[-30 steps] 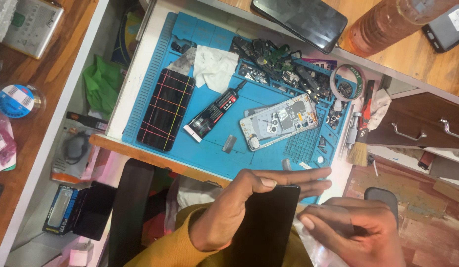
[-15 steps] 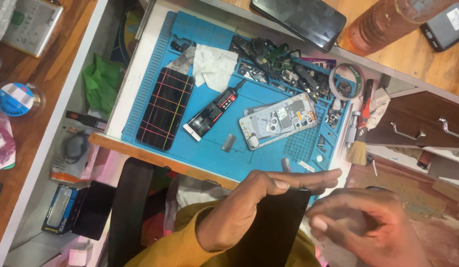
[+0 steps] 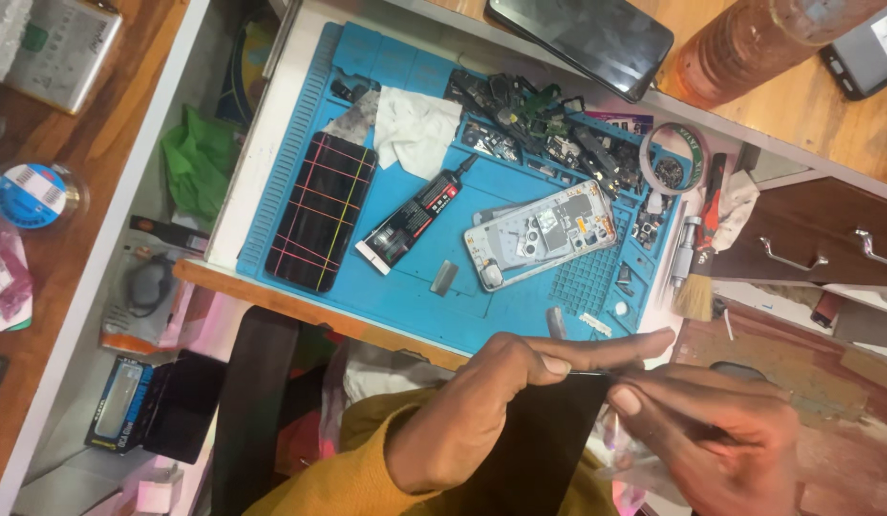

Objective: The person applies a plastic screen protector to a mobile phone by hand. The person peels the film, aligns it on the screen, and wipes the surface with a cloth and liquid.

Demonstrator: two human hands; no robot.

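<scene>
Left hand (image 3: 481, 420): closed on black phone panel (image 3: 548, 449) | right hand (image 3: 720, 430): panel's edge pinched, 3 o'clock | blue repair mat (image 3: 405, 296): 12 o'clock.

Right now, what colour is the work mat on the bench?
Blue, the work mat; it shows best in the head view.

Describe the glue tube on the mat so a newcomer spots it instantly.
Start at the blue silicone work mat. Near its middle, between the black phone screen bound with coloured rubber bands and the opened silver phone frame, lies a black adhesive tube, set diagonally. Only it has a pointed nozzle and a white flat end.
</scene>
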